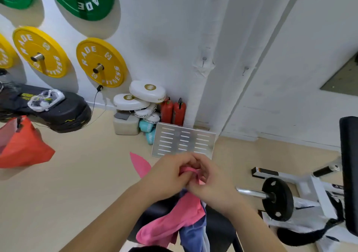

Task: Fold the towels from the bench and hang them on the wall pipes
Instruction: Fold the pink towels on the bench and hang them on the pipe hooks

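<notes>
Pink towel point(174, 220): bunched top edge held up between both hands, the rest hanging down over a blue towel point(193, 234) and the black bench point(220, 230).
Left hand point(170, 174): fingers curled, pinching the pink edge.
Right hand point(211, 182): fingers curled round the same edge, touching the left hand.
Wall pipes point(205, 57): white, upright, beyond the hands.
Orange cloth point(23, 147): far left, above the floor.
Slotted metal plate point(183, 141): leaning near the foot of the pipes.
</notes>
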A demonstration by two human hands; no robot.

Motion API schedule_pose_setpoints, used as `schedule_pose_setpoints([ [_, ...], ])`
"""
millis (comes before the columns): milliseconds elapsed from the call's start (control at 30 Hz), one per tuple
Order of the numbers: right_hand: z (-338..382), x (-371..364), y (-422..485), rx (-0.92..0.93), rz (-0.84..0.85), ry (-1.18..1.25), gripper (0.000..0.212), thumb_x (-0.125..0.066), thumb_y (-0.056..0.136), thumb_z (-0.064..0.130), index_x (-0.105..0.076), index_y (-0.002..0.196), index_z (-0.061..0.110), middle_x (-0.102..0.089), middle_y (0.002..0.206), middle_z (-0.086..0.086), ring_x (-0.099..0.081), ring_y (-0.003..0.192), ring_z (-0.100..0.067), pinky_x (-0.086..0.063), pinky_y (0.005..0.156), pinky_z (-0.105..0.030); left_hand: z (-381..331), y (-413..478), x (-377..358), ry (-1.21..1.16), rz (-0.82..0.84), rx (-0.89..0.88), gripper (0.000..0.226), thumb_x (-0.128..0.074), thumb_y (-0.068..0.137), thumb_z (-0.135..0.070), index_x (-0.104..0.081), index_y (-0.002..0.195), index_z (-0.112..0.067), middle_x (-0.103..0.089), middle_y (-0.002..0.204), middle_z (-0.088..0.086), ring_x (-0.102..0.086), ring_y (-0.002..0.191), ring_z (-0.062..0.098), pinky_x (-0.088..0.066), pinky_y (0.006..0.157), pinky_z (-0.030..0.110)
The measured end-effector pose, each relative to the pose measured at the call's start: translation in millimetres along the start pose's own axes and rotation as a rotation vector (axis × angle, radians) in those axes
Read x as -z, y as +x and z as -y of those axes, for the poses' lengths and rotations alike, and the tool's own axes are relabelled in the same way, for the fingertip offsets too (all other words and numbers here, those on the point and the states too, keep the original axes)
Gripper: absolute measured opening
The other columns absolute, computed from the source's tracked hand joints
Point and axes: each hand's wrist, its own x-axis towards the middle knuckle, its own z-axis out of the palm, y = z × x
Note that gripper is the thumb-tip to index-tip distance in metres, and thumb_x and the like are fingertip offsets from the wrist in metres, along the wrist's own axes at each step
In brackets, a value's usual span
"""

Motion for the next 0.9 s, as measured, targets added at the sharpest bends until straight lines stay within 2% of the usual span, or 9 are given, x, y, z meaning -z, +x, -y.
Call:
schedule_pose_setpoints([
  [100, -5.3, 0.2, 1.1, -0.131, 0.038, -0.126, 0.045, -0.081, 0.072, 0.018, -0.068, 0.112, 0.035, -0.070, 0.081, 0.000, -0.066, 0.075, -0.012, -0.054, 0.071, -0.029, 13.6, -13.3, -3.0, -0.018, -0.017, 0.056, 0.026, -0.067, 0.086, -0.019, -0.060, 0.105, -0.035, -0.073, 0.083, -0.010, -0.068, 0.071, 0.007, -0.057, 0.075, 0.034],
  [167, -14.2, -0.9, 4.3, -0.142, 0.024, -0.256, 0.025, -0.083, 0.077, 0.030, -0.074, 0.100, 0.034, -0.061, 0.067, 0.008, -0.056, 0.066, -0.005, -0.044, 0.065, -0.020, 21.7, -23.6, -0.9, -0.021, -0.071, 0.105, 0.026, -0.071, 0.085, -0.021, -0.059, 0.102, -0.036, -0.069, 0.088, -0.013, -0.061, 0.062, 0.004, -0.053, 0.067, 0.025],
  [233, -16.8, -6.4, 5.7, -0.100, -0.013, -0.328, 0.003, -0.074, 0.088, 0.031, -0.075, 0.086, 0.029, -0.065, 0.073, 0.009, -0.058, 0.073, -0.005, -0.045, 0.068, -0.019, 29.7, -33.3, 4.8, -0.047, -0.108, 0.164, 0.029, -0.075, 0.082, -0.018, -0.061, 0.100, -0.036, -0.067, 0.091, -0.013, -0.057, 0.058, 0.002, -0.048, 0.064, 0.015],
  [367, -14.5, -10.8, 5.6, -0.133, -0.146, -0.189, 0.016, -0.060, 0.100, 0.019, -0.062, 0.086, 0.026, -0.068, 0.076, 0.004, -0.061, 0.073, -0.005, -0.046, 0.067, -0.017, 39.7, -48.7, 19.5, -0.171, 0.002, 0.224, 0.028, -0.068, 0.078, 0.000, -0.071, 0.098, -0.020, -0.074, 0.091, -0.002, -0.068, 0.074, 0.007, -0.052, 0.069, 0.018],
  [500, -14.7, -6.4, 7.2, -0.204, -0.348, -0.005, 0.013, -0.055, 0.103, 0.027, -0.061, 0.091, 0.026, -0.071, 0.076, -0.006, -0.068, 0.076, -0.027, -0.057, 0.077, -0.048, 45.2, -60.1, 22.8, -0.178, -0.057, 0.315, 0.017, -0.063, 0.084, -0.002, -0.073, 0.085, -0.016, -0.069, 0.076, 0.000, -0.060, 0.069, 0.005, -0.048, 0.067, 0.027],
  [600, -9.0, 5.3, 4.5, -0.215, -0.192, 0.111, 0.006, -0.064, 0.097, 0.021, -0.066, 0.097, 0.027, -0.075, 0.085, -0.007, -0.069, 0.084, -0.023, -0.059, 0.082, -0.047, 36.6, -61.7, 24.5, -0.343, -0.216, 0.275, 0.027, -0.061, 0.092, 0.001, -0.077, 0.089, -0.020, -0.074, 0.086, 0.008, -0.064, 0.077, 0.008, -0.049, 0.071, 0.026],
  [733, -4.3, 8.5, -3.3, -0.177, 0.216, 0.152, 0.063, -0.091, 0.074, 0.036, -0.062, 0.129, 0.039, -0.072, 0.100, -0.008, -0.072, 0.093, -0.024, -0.060, 0.086, -0.039, 7.3, -57.3, 26.6, -0.301, -0.175, 0.163, 0.038, -0.058, 0.088, 0.004, -0.079, 0.096, -0.027, -0.077, 0.093, -0.006, -0.071, 0.090, 0.005, -0.055, 0.077, 0.019],
  [800, -5.2, 0.5, -3.0, -0.107, 0.225, 0.117, 0.063, -0.091, 0.068, 0.051, -0.067, 0.126, 0.043, -0.066, 0.087, -0.012, -0.063, 0.079, -0.026, -0.053, 0.075, -0.045, -2.1, -54.6, 23.5, -0.261, -0.163, 0.120, 0.039, -0.057, 0.080, 0.001, -0.077, 0.095, -0.029, -0.077, 0.093, -0.011, -0.070, 0.090, 0.003, -0.054, 0.077, 0.016],
  [900, -7.8, -7.2, -3.7, -0.015, 0.127, 0.036, 0.042, -0.082, 0.075, 0.059, -0.076, 0.110, 0.036, -0.071, 0.086, -0.020, -0.066, 0.078, -0.037, -0.057, 0.076, -0.059, -3.3, -51.9, 19.9, -0.270, -0.245, 0.152, 0.022, -0.061, 0.074, -0.016, -0.071, 0.085, -0.032, -0.074, 0.078, -0.005, -0.065, 0.068, 0.002, -0.051, 0.063, 0.017],
])
